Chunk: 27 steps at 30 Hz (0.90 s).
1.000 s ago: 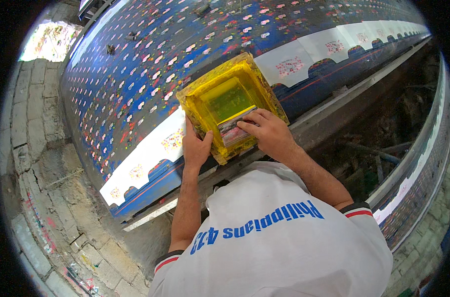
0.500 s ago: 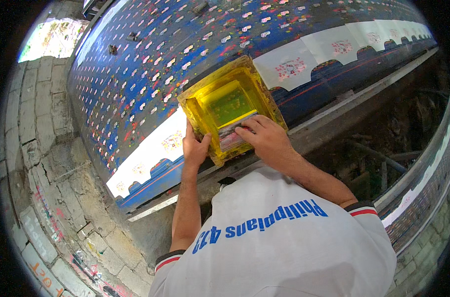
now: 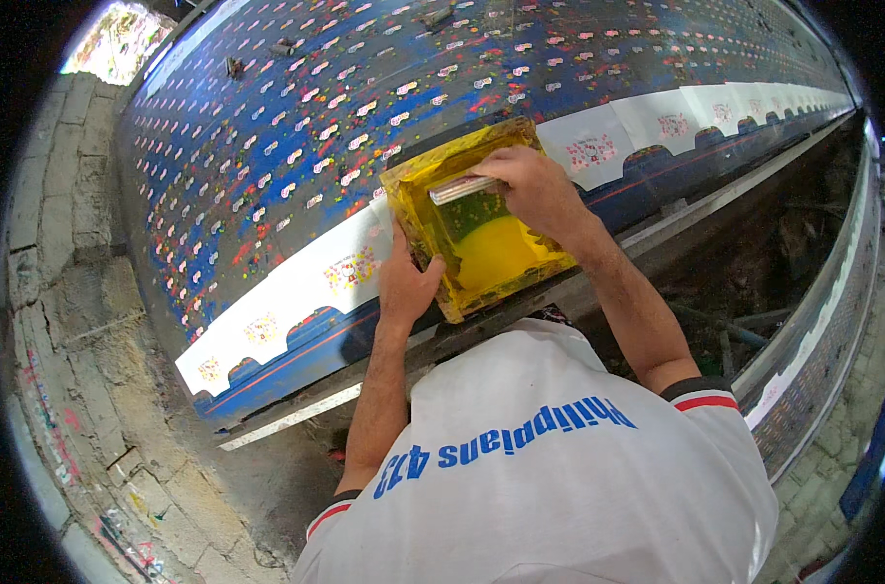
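Observation:
A yellow-stained screen-printing frame lies on the long printing table over the row of white fabric pieces. My left hand grips the frame's left side, its thumb lying over the rim. In my right hand is a squeegee, held at the far end of the mesh inside the frame. Bright yellow ink covers the near part of the mesh, while a greenish see-through area shows beside the squeegee. The fabric under the frame is hidden.
White fabric pieces with small pink and yellow prints line the table's near edge on both sides. The blue-and-dark tabletop carries many small printed marks. A metal rail runs along the edge. A block wall stands at left.
My right hand has moved the squeegee from the near end of the mesh to the far end. Yellow ink now shows across the near part. My left hand stays on the frame.

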Available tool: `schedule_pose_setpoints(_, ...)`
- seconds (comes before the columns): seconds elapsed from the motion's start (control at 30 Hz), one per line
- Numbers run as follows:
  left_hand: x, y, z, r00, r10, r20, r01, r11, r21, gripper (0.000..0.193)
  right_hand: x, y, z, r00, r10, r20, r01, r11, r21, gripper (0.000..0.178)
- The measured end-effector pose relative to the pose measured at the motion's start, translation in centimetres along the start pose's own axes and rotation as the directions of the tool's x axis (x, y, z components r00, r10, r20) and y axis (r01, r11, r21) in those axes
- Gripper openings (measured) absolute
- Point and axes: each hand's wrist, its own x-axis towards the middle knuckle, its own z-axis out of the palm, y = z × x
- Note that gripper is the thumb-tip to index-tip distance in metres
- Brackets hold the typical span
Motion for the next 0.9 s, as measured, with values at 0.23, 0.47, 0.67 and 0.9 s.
schedule_pose_setpoints(0.23, -0.2, -0.4, -0.1, 1.000, 0.006, -0.001, -0.006, 0.999, -0.042, 0.107, -2.1, -2.5, -0.1, 0.996, 0.065, 0.064, -0.062, 0.997, -0.039, 0.047)
schedule_pose_setpoints(0.47, -0.3, -0.5, 0.1, 1.000, -0.011, -0.004, 0.011, 1.000, -0.019, 0.108, -10.1, -5.3, -0.4, 0.991, 0.091, 0.097, -0.088, 0.995, -0.038, 0.045)
schedule_pose_setpoints(0.67, -0.1, 0.6, -0.2, 0.995, -0.095, 0.027, 0.093, 0.994, 0.062, 0.108, -10.8, -4.4, -0.6, 0.998, 0.006, 0.068, -0.004, 1.000, -0.029, 0.045)
schedule_pose_setpoints(0.9, 1.6, 5.4, 3.8, 0.997, 0.029, -0.078, -0.026, 0.999, 0.034, 0.104, -11.4, 0.6, -6.0, 0.999, -0.038, 0.027, 0.039, 0.999, -0.025, 0.047)
